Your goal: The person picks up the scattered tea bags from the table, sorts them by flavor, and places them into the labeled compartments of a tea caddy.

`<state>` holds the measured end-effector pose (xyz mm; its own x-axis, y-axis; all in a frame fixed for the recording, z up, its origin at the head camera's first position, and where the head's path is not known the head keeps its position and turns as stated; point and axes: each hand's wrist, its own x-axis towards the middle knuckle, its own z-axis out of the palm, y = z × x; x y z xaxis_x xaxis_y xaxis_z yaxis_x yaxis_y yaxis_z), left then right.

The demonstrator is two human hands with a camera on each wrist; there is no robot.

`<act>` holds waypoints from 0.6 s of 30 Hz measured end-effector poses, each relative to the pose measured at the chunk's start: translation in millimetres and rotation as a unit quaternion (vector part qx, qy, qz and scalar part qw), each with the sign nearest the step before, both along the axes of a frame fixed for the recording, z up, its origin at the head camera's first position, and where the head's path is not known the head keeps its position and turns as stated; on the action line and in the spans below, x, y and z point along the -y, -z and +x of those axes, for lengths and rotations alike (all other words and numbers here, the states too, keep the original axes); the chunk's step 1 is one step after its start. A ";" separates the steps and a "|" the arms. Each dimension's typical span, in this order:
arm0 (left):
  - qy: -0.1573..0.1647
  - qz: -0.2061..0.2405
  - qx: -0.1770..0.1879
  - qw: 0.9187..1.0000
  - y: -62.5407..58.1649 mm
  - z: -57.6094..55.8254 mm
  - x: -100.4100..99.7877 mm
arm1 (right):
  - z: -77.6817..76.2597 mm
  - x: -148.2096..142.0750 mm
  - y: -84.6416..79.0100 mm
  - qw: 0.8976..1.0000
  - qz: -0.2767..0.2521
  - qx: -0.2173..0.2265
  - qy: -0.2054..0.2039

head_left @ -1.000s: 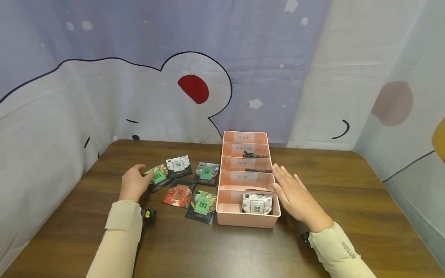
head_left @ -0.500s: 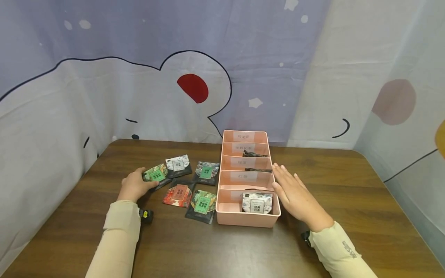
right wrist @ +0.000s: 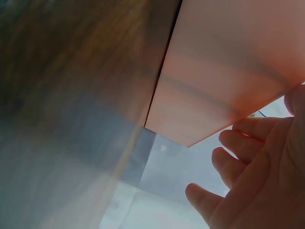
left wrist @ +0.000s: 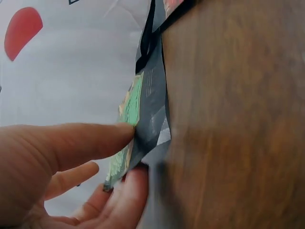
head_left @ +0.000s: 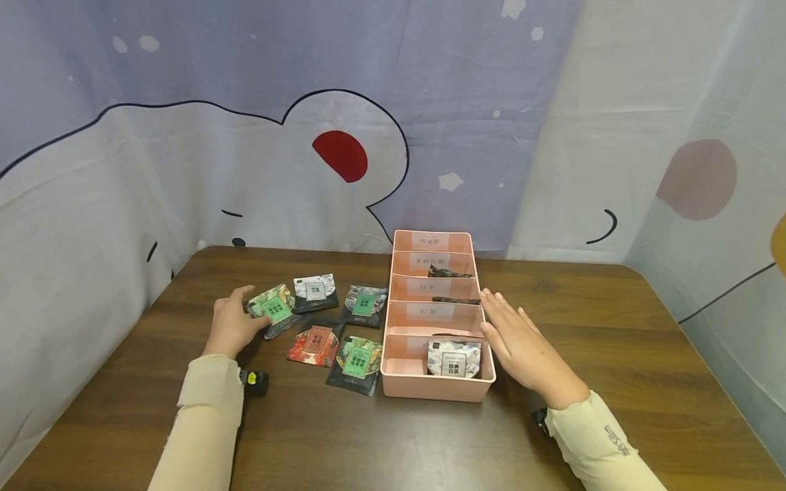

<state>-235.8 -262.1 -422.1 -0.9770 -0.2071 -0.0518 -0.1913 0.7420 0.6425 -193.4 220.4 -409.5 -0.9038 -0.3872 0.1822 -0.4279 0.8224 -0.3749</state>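
Note:
My left hand (head_left: 232, 325) pinches the left edge of a tea sachet with a green label (head_left: 273, 308). In the left wrist view its thumb (left wrist: 102, 143) lies on the printed front and other fingers are behind the sachet (left wrist: 151, 100), whose near edge is off the table. Fingers straight, my right hand (head_left: 522, 341) rests along the right rim of a pink divided box (head_left: 439, 390). The right wrist view has those fingertips at the rim of the box wall (right wrist: 224, 62). A white-labelled sachet (head_left: 454, 359) stands in the box's nearest compartment.
Loose sachets lie left of the box: white (head_left: 316, 292), blue-green (head_left: 365, 304), red (head_left: 316, 343) and another green one (head_left: 356, 365). Dark sachet edges (head_left: 450, 271) poke up in some middle compartments. A patterned curtain (head_left: 245, 164) hangs behind the wooden table (head_left: 589, 300).
My left hand has taken hold of the green-labelled sachet's edge and moved slightly left, lifting and tilting that edge. The right hand and the box have stayed put.

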 end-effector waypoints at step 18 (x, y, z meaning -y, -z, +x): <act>-0.053 0.125 -0.055 0.989 -3.1 0.7 7.4 | -0.1 -0.1 -0.8 1.000 -0.002 0.000 -0.001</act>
<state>-235.1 -269.5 -419.0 -0.9531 -0.3027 -0.0083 -0.1775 0.5364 0.8251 -193.5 220.5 -408.6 -0.9028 -0.3885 0.1844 -0.4300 0.8201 -0.3774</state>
